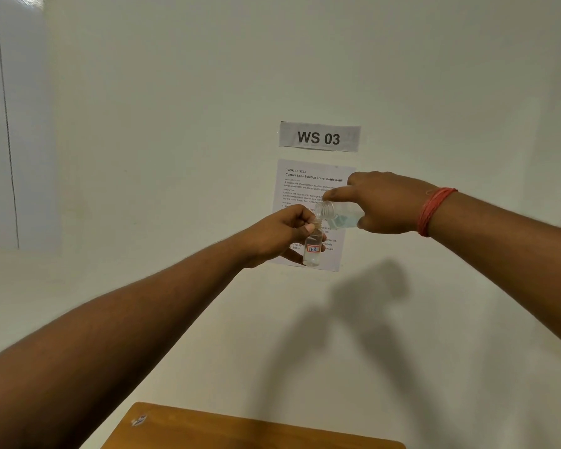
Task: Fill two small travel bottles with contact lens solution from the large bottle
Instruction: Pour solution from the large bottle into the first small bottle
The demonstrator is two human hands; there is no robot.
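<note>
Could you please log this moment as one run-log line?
step: pouring | left hand: holds small bottle upright | right hand: tips large bottle over its mouth | caps: off

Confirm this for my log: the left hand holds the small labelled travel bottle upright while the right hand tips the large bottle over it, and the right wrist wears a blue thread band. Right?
One detail is off: the head view shows the thread band is red, not blue. The rest stands: the left hand holds the small travel bottle upright, and the right hand tips the large bottle over it.
</note>
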